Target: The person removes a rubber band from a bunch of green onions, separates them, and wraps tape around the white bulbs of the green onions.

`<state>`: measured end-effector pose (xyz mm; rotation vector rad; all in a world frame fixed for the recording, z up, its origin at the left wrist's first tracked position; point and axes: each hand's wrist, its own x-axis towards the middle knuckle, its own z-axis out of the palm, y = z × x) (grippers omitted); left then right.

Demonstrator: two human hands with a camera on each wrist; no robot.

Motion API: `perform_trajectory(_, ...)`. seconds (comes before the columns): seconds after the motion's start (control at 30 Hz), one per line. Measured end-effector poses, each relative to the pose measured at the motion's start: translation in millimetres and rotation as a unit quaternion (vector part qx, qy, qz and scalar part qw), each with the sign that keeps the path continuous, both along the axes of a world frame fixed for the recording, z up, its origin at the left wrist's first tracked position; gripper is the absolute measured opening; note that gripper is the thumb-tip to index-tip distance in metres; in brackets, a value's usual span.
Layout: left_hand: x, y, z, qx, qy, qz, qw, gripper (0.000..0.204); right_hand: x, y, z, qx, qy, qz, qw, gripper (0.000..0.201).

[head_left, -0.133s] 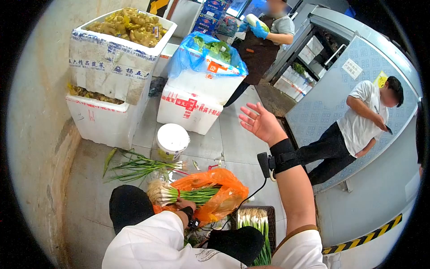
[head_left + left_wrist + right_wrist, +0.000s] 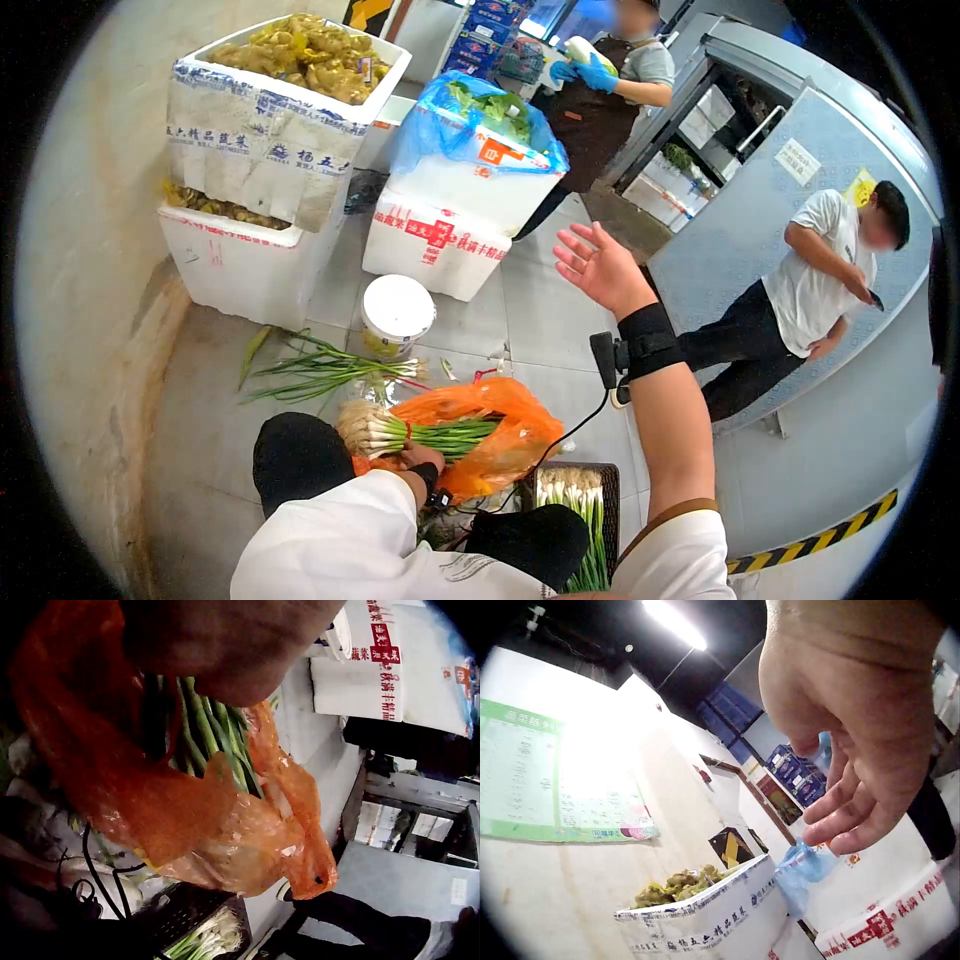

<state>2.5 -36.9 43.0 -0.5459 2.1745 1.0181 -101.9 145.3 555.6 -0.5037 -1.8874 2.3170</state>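
Note:
My left hand (image 2: 423,456) grips a bunch of spring onions (image 2: 455,437) just beside its red tie, from the near side. The bunch's white, rooty ends point left, and its green stalks run into an orange plastic bag (image 2: 525,408). In the left wrist view the hand (image 2: 240,645) covers part of the green stalks (image 2: 214,735); its fingertips are hidden. Raised over the floor at the right, my right hand (image 2: 606,270) is empty, palm up, with relaxed, slightly bent fingers. The right wrist view shows that hand (image 2: 862,742) touching nothing.
Loose spring onions (image 2: 310,368) lie by a white lidded bucket (image 2: 398,308). A dark basket (image 2: 612,480) of spring onions stands near my knee. Stacked foam boxes (image 2: 265,165) hold ginger. One person (image 2: 595,120) holds a pale vegetable; another (image 2: 820,260) stands by the door.
The head view has shifted slightly, so the scene sits a little further right. Both hands keep their poses, the left on the spring onions and the right raised.

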Motion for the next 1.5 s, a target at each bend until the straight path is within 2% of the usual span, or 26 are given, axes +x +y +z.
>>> perform_trajectory(0.03, 61.1, 14.5, 16.2, 0.022, -0.042, -0.027, 0.998, 0.065, 7.6, 4.3, -1.1, 0.023, -0.05, -0.002, 0.998, 0.043)
perform_trajectory(0.07, 0.3, -5.0, 10.8, 0.002, 0.018, -0.016, 1.0, 0.061, -11.8, 0.9, -3.1, 0.004, -0.004, -0.006, 1.0, 0.043)
perform_trajectory(0.1, -8.4, -4.2, -6.3, -0.001, 0.021, -0.011, 1.0, 0.061, -16.1, 0.8, -3.7, 0.001, -0.001, -0.001, 1.0, 0.043)
perform_trajectory(0.13, 44.1, 9.1, -24.9, -0.017, 0.001, 0.009, 1.0, 0.056, -6.0, 3.3, -10.7, -0.006, -0.036, 0.003, 0.999, 0.043)
perform_trajectory(0.17, 8.4, 12.1, -25.3, -0.033, 0.045, 0.022, 0.998, 0.052, -11.7, 5.7, -2.8, -0.015, -0.006, 0.0, 1.0, 0.043)
perform_trajectory(0.23, 22.1, -4.3, -29.5, -0.032, 0.028, 0.038, 0.998, 0.05, -9.4, 7.9, -14.2, -0.015, -0.018, -0.003, 1.0, 0.042)
perform_trajectory(0.27, 1.2, 9.0, -19.0, -0.007, 0.036, 0.056, 0.998, 0.048, -16.2, 14.8, -4.7, 0.0, -0.012, -0.003, 1.0, 0.042)
perform_trajectory(0.33, 15.5, 0.9, -48.4, -0.025, 0.036, 0.044, 0.998, 0.046, -11.6, 19.4, -20.4, -0.008, -0.035, -0.013, 0.999, 0.043)
perform_trajectory(0.37, -5.8, 18.3, -73.7, -0.022, 0.061, 0.043, 0.997, 0.045, -18.2, 21.8, -12.1, 0.003, -0.025, -0.015, 1.0, 0.042)
perform_trajectory(0.4, -4.8, 52.3, -205.2, 0.159, 0.164, 0.371, 0.9, 0.04, -18.8, 21.2, -16.4, 0.004, -0.03, -0.017, 0.999, 0.042)
perform_trajectory(0.43, -3.6, 43.1, -172.0, 0.091, 0.129, 0.28, 0.947, 0.036, -17.5, 20.9, -33.3, -0.009, -0.047, -0.017, 0.999, 0.042)
perform_trajectory(0.47, -4.8, 25.2, -106.9, 0.015, 0.096, 0.178, 0.979, 0.032, -21.8, 26.1, -27.5, 0.001, -0.04, -0.014, 0.999, 0.041)
perform_trajectory(0.5, -8.3, -3.4, -5.2, -0.054, 0.071, 0.076, 0.993, 0.028, -24.1, 28.5, -29.6, 0.003, -0.041, -0.009, 0.999, 0.04)
perform_trajectory(0.53, -13.0, -16.4, 3.6, -0.043, 0.05, 0.061, 0.996, 0.012, -26.2, 29.4, -38.5, 0.004, -0.054, -0.005, 0.999, 0.038)
perform_trajectory(0.63, -8.2, -7.2, -30.9, -0.108, 0.099, 0.054, 0.988, 0.006, -34.0, 31.5, -47.6, 0.0, -0.071, -0.006, 0.997, 0.037)
perform_trajectory(0.67, -8.1, 4.5, -82.5, -0.211, 0.111, -0.049, 0.97, 0.008, -36.5, 32.2, -48.0, 0.001, -0.07, -0.006, 0.998, 0.037)
perform_trajectory(0.7, -7.2, 2.9, -81.4, -0.211, 0.109, -0.049, 0.97, 0.008, -38.4, 33.2, -51.4, -0.003, -0.072, -0.002, 0.997, 0.037)
perform_trajectory(0.77, -5.9, 7.0, -76.2, -0.078, 0.092, 0.16, 0.98, 0.009, -43.2, 35.4, -55.1, -0.005, -0.078, 0.004, 0.997, 0.036)
perform_trajectory(0.9, 2.5, 8.5, -74.2, -0.184, 0.203, 0.077, 0.959, 0.009, -43.0, 41.4, -76.1, -0.022, -0.083, 0.009, 0.996, 0.036)
perform_trajectory(0.93, -0.2, 5.4, -70.5, -0.051, 0.165, 0.195, 0.965, 0.022, -48.5, 42.0, -83.7, -0.031, -0.074, 0.018, 0.997, 0.036)
perform_trajectory(0.97, -0.3, -1.1, -46.9, -0.155, 0.182, 0.037, 0.97, 0.019, -52.4, 42.4, -91.6, -0.039, -0.084, 0.022, 0.995, 0.036)
perform_trajectory(1.03, -2.1, -4.6, -26.4, -0.133, 0.174, 0.04, 0.975, 0.015, -52.6, 44.0, -108.8, -0.055, -0.083, 0.016, 0.995, 0.036)
perform_trajectory(1.1, 2.5, -6.9, -34.1, -0.136, 0.207, 0.018, 0.969, 0.012, -55.3, 44.6, -131.7, -0.071, -0.104, 0.014, 0.992, 0.035)
perform_trajectory(1.17, 3.5, -1.8, -53.5, -0.242, 0.23, -0.05, 0.941, 0.01, -59.2, 45.2, -148.2, -0.075, -0.092, 0.024, 0.993, 0.036)
perform_trajectory(1.23, 6.1, -4.1, -59.9, -0.356, 0.27, -0.152, 0.882, 0.013, -62.5, 42.6, -161.8, -0.084, -0.095, 0.018, 0.992, 0.035)
perform_trajectory(1.5, 0.7, -18.3, -63.0, -0.382, 0.33, -0.22, 0.835, 0.013, -65.7, 29.1, -188.5, -0.083, -0.091, 0.049, 0.991, 0.036)
